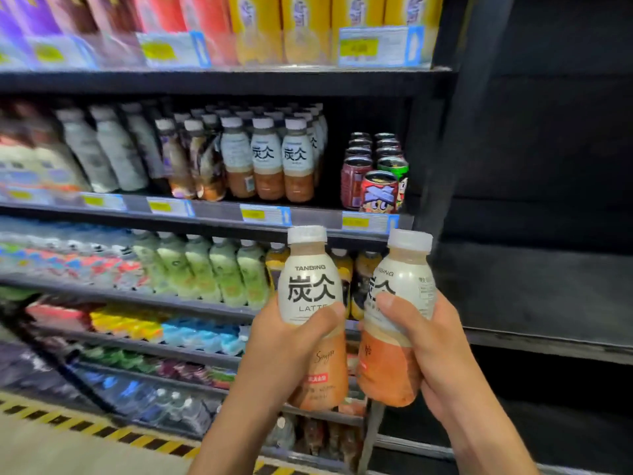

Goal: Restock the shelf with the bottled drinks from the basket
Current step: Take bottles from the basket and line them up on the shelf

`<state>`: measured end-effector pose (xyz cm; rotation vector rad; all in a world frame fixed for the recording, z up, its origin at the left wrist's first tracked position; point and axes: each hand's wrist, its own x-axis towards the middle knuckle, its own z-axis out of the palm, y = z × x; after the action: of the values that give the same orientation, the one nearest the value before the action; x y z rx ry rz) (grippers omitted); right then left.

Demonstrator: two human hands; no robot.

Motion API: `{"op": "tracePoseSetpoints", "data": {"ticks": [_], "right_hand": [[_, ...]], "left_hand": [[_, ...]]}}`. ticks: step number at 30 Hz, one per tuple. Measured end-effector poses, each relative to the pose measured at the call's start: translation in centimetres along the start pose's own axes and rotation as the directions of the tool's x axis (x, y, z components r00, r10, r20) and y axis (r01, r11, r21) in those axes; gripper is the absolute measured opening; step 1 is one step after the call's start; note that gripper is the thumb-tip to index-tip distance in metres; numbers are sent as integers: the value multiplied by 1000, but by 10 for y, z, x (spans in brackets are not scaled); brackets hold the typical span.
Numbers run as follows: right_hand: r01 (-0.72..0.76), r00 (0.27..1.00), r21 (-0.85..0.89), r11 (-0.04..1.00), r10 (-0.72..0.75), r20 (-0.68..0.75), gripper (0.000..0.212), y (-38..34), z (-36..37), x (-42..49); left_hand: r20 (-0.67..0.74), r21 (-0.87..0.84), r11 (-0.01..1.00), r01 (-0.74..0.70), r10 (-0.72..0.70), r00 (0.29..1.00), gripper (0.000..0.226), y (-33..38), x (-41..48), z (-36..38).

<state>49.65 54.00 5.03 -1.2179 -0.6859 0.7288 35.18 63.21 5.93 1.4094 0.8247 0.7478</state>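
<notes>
My left hand (284, 341) grips a latte bottle (310, 286) with a white cap, white label and orange base, held upright. My right hand (428, 341) grips a second, matching latte bottle (400, 275) just to its right. Both bottles are raised in front of the shelf edge (212, 214), below a row of the same latte bottles (267, 159) standing on the middle shelf. An open gap on that shelf lies between those bottles and the cans. The basket is out of view.
Cans (376, 173) stand at the shelf's right end. Green bottles (212, 269) fill the shelf below, yellow cartons (308, 25) the one above. A dark upright post (442, 166) bounds the shelving on the right. Yellow-black floor tape (96, 430) runs along the base.
</notes>
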Motion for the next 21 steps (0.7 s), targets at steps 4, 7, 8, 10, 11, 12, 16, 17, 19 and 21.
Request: {"op": "tracePoseSetpoints", "data": {"ticks": [4, 7, 8, 10, 11, 12, 16, 17, 19, 21], "right_hand": [[-19, 1000, -8, 1000, 19, 1, 50, 15, 56, 8], [-37, 999, -35, 999, 37, 8, 47, 23, 87, 18], [-41, 999, -44, 998, 42, 6, 47, 25, 95, 22], [-33, 999, -55, 998, 33, -2, 48, 28, 110, 34], [-26, 1000, -58, 998, 25, -9, 50, 28, 116, 40], [-17, 1000, -59, 998, 16, -17, 52, 29, 121, 47], [30, 999, -65, 997, -33, -40, 48, 27, 136, 81], [47, 998, -76, 996, -51, -44, 50, 25, 140, 91], [89, 994, -86, 992, -94, -58, 55, 19, 147, 114], [122, 989, -87, 989, -128, -70, 53, 12, 153, 137]], "left_hand": [[-38, -18, 1000, -14, 13, 999, 61, -3, 13, -59], [-58, -48, 999, -19, 16, 998, 53, -6, 29, -92], [-57, -56, 998, -18, 15, 998, 55, -6, 36, -100], [-51, -65, 997, -27, 24, 998, 60, -5, 51, -113], [-47, -73, 997, -38, 35, 998, 59, -4, 59, -119], [-39, -86, 995, -54, 51, 998, 57, -3, 68, -123], [-12, -110, 988, -112, 111, 994, 64, 8, 108, -132], [-5, -113, 986, -119, 119, 993, 65, 13, 118, -132], [7, -119, 982, -146, 147, 989, 60, 27, 141, -132], [21, -95, 979, -179, 182, 983, 54, 42, 163, -130]]}}
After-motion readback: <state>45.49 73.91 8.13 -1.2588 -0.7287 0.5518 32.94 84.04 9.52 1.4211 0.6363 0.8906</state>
